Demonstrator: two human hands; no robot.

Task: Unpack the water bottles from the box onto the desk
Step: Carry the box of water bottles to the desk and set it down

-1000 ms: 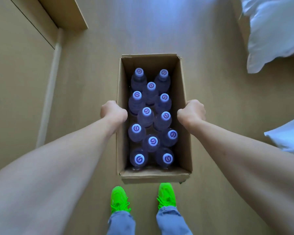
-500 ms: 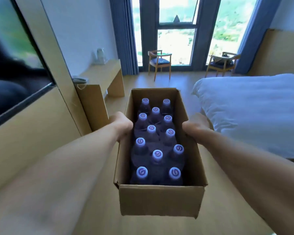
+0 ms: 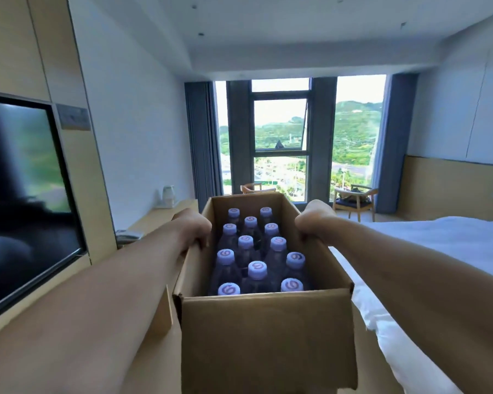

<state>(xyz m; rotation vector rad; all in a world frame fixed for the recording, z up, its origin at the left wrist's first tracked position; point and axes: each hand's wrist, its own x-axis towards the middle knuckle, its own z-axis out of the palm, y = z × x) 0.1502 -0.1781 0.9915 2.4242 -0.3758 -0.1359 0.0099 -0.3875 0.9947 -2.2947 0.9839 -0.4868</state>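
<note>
An open cardboard box [image 3: 268,336] hangs in the air in front of me, held up by both hands. It is packed with several upright water bottles [image 3: 257,271] with pale purple caps. My left hand [image 3: 195,226] grips the box's left wall near the far end, fingers curled over the rim. On the opposite wall, my right hand [image 3: 315,220] grips the rim the same way. The wooden desk [image 3: 160,216] runs along the left wall ahead, partly hidden by my left arm.
A white kettle [image 3: 168,197] on its base and a phone [image 3: 127,235] sit on the desk. A wall TV [image 3: 23,200] is on the left, a white bed [image 3: 439,251] on the right. Two wooden chairs [image 3: 355,199] stand by the far window.
The box has risen from the floor to chest height with both hands still on its sides. My view has swung up from the floor to the room.
</note>
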